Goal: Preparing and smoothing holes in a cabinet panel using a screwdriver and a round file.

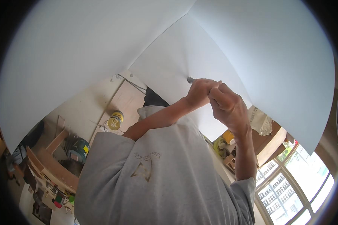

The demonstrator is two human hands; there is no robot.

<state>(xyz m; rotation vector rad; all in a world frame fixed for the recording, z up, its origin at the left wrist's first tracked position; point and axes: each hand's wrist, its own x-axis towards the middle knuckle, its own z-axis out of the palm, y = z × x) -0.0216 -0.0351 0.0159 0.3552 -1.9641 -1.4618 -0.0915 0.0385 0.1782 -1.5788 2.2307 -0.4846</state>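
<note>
My left hand [201, 91] is closed around a slim tool with a grey metal tip [190, 80]. That tip touches, or nearly touches, a white panel [169, 56] at a small dark spot. Most of the tool is hidden by my fingers, so its kind does not show. My right hand [228, 102] is curled into a fist against the left one, at the tool's rear end; what lies inside its fingers is hidden. White panels meet at corners around both hands.
A yellow-and-black can [115, 120] stands on a wooden board [125, 99] at left, with cables close by. Further left are a dark green round container [78, 150] and wooden pieces. At right sit a cardboard-coloured box [270, 144], a plastic bag [260, 122] and a window [283, 187].
</note>
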